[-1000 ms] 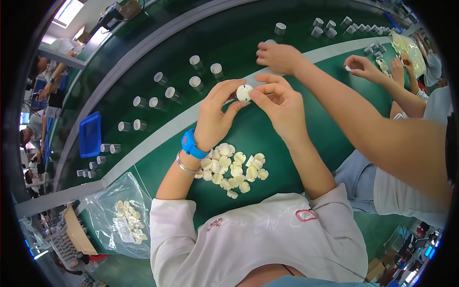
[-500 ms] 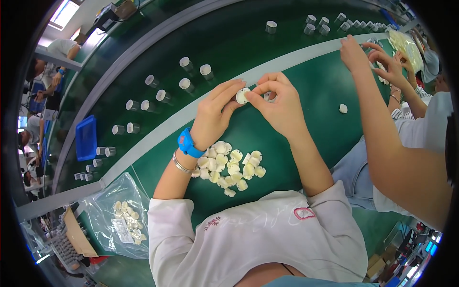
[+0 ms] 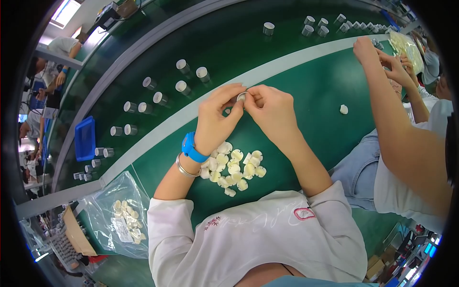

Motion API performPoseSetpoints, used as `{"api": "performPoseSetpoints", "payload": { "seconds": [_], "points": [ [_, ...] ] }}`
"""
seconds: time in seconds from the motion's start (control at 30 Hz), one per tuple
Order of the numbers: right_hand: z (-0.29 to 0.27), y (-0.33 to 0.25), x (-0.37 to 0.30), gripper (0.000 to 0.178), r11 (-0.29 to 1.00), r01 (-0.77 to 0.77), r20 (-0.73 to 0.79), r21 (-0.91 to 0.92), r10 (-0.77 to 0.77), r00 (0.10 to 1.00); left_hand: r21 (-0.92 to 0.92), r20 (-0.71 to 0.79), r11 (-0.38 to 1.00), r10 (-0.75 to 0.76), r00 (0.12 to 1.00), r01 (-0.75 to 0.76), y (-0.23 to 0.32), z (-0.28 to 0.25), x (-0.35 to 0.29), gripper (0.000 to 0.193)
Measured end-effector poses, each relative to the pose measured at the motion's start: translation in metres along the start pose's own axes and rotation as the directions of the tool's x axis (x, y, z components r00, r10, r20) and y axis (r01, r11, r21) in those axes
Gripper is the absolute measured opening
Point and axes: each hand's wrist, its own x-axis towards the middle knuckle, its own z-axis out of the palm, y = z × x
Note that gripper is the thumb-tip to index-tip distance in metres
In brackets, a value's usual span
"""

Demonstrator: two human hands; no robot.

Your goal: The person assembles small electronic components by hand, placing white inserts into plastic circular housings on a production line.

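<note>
My left hand (image 3: 219,111) and my right hand (image 3: 271,111) meet near the far side of the green table. Fingertips of both pinch a small round white piece (image 3: 242,96) with a silver-looking rim. Most of that piece is covered by my fingers, so its full shape does not show. Between my forearms lies a loose pile of round cream-white caps (image 3: 234,168), just in front of my left wrist. One single cream-white cap (image 3: 344,109) rests farther right on the table.
Beyond the pale rail (image 3: 267,69), several white-topped metal cylinders (image 3: 181,88) stand on a dark green belt beside a blue tray (image 3: 85,138). A clear bag (image 3: 125,215) of caps lies at left. A co-worker's hands (image 3: 375,57) work at right.
My right hand has closed in against the left, and the white piece is tilted and more covered. The cylinders on the belt have shifted slightly left. The co-worker's nearer hand moved right.
</note>
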Motion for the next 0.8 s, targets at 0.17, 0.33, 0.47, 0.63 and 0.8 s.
{"api": "performPoseSetpoints", "payload": {
  "seconds": [0.17,0.33,0.47,0.63,0.8],
  "points": [
    [0.0,0.002,0.001,0.014,1.0,0.009,0.069,0.026,-0.011,0.998,-0.095,-0.049,0.987,-0.131,0.99,0.126,-0.007,0.001,-0.001,0.024],
    [-0.011,-0.003,0.006,0.019,0.991,-0.096,0.177,0.095,0.078,0.981,-0.018,-0.052,0.994,-0.109,0.993,0.108,-0.008,-0.004,-0.001,0.026],
    [-0.017,-0.004,0.011,0.02,0.985,-0.17,0.222,0.035,0.158,0.962,0.186,0.177,0.981,0.022,0.984,-0.055,0.002,-0.012,0.004,0.039],
    [-0.025,0.0,0.015,0.022,0.991,-0.131,0.289,0.013,0.122,0.95,0.291,0.255,0.954,-0.011,0.967,-0.067,0.008,-0.008,0.007,0.044],
    [-0.034,0.005,0.017,0.02,0.999,-0.044,0.243,0.008,0.041,0.969,0.257,0.13,0.962,0.057,0.99,-0.089,-0.009,-0.01,0.019,0.043]
  ]
}}
